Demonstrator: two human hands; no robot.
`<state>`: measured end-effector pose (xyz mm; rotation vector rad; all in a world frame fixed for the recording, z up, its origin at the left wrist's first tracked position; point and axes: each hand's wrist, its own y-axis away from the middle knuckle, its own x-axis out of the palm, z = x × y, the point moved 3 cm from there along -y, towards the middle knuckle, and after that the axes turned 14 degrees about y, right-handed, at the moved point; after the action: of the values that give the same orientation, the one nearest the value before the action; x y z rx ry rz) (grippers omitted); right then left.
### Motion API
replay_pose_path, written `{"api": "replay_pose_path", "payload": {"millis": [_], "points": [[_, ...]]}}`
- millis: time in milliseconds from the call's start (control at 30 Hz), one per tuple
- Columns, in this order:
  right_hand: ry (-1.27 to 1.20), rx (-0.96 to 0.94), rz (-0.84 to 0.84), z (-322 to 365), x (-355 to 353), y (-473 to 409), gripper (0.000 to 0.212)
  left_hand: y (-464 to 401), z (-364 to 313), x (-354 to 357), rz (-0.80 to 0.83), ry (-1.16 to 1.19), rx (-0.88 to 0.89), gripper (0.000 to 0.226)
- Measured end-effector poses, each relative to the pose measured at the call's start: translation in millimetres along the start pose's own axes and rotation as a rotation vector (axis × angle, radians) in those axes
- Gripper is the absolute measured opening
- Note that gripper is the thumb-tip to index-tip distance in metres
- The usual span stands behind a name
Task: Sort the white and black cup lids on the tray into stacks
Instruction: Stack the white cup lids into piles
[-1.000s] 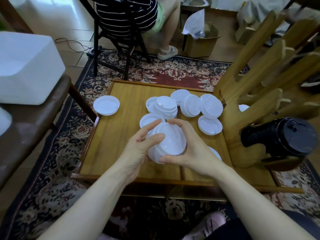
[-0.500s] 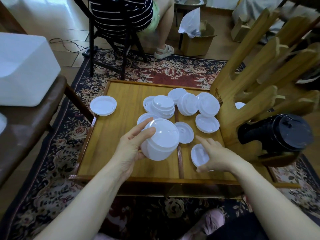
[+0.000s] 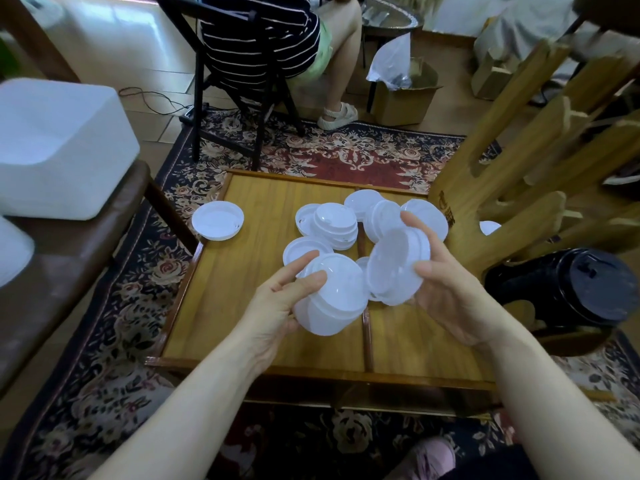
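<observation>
Holding a white lid stack [image 3: 330, 299], left hand [image 3: 277, 306]; right hand [image 3: 446, 292] tilts another lid [image 3: 394, 268] beside it.

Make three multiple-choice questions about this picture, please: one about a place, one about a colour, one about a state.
1. Where is the lone white lid?
A. on the tray's left edge
B. inside the cardboard box
C. on the chair

2. What colour is the stack on the wooden rack?
A. white
B. black
C. red

3. What is the right hand doing?
A. resting flat on the tray
B. holding white lids tilted beside the left hand's stack
C. hanging empty

Answers: 1 A, it overlaps the tray rim; 2 B, the black lid stack lies there; 3 B, its fingers curl round the tilted lids next to the held stack in the left hand.
</observation>
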<state>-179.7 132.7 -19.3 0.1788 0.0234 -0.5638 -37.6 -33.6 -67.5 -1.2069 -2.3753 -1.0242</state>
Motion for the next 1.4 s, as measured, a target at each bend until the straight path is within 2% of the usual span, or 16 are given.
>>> {"api": "replay_pose_path", "payload": {"millis": [100, 200, 367, 500, 600, 767, 900, 1133, 1400], "points": [[-0.116, -0.051, -0.025, 1.7, 7.9, -6.0, 0.085, 0.6, -2.4, 0.7, -0.033, 0.049, 0.002, 0.061], [-0.114, -0.075, -0.085, 2.4, 10.2, -9.9, 0.089, 2.3, -4.3, 2.1, -0.026, 0.045, 0.000, 0.061], [0.088, -0.152, -0.091, 2.3, 19.0, -11.3, 0.071, 6.2, -3.8, 4.8, 0.004, 0.063, -0.008, 0.058], [0.217, -0.231, -0.105, 4.9, 25.4, -8.8, 0.087, 5.1, -5.8, 3.7, -0.005, 0.079, 0.004, 0.059], [0.270, -0.255, -0.101, 1.6, 30.5, -9.3, 0.087, 6.0, -4.4, 5.0, -0.002, 0.090, 0.022, 0.059], [0.374, -0.220, -0.125, 1.0, 21.5, -8.4, 0.083, 5.9, -5.4, 5.9, -0.027, 0.185, 0.079, 0.059], [0.656, -0.232, -0.154, -3.3, 24.2, -7.6, 0.083, 3.8, -8.2, 6.4, 0.005, 0.254, 0.113, 0.058], [0.686, -0.247, -0.166, -5.6, 42.3, -11.5, 0.086, 8.8, -2.9, 12.9, 0.106, 0.107, 0.099, 0.060], [0.841, -0.057, -0.199, -5.7, 44.0, -9.9, 0.091, 7.3, 0.2, 13.3, 0.128, -0.025, 0.127, 0.057]]}}
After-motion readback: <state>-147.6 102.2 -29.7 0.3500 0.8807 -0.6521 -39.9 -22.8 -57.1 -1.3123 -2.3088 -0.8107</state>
